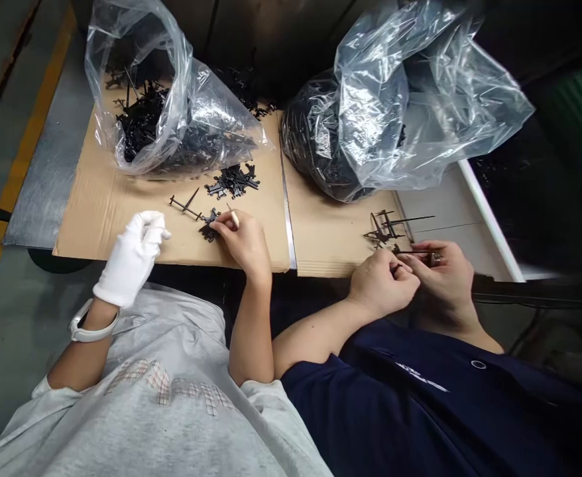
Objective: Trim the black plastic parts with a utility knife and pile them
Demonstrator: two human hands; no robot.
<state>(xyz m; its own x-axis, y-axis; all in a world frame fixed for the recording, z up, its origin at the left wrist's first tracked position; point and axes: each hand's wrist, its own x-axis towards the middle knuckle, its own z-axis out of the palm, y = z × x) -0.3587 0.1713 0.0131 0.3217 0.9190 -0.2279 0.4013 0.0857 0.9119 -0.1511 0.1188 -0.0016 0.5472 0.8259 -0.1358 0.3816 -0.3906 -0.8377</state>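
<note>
My left hand (pixel 134 255) wears a white glove and rests on the cardboard (pixel 97 205) with its fingers curled in; what is inside them is hidden. My bare right hand (pixel 244 242) pinches a small black plastic part (pixel 209 229) against the cardboard, and a thin tan stick (pixel 234 216) pokes up between its fingers. A black sprue with pins (pixel 185 205) lies just left of that part. Behind it sits a little heap of black pieces (pixel 234 180).
An open clear bag of black parts (pixel 172 112) stands at the back left and a bigger one (pixel 370 126) at the back right. A co-worker in a navy shirt, on my right, holds a black part in both hands (pixel 415 275) beside loose sprues (pixel 385 228).
</note>
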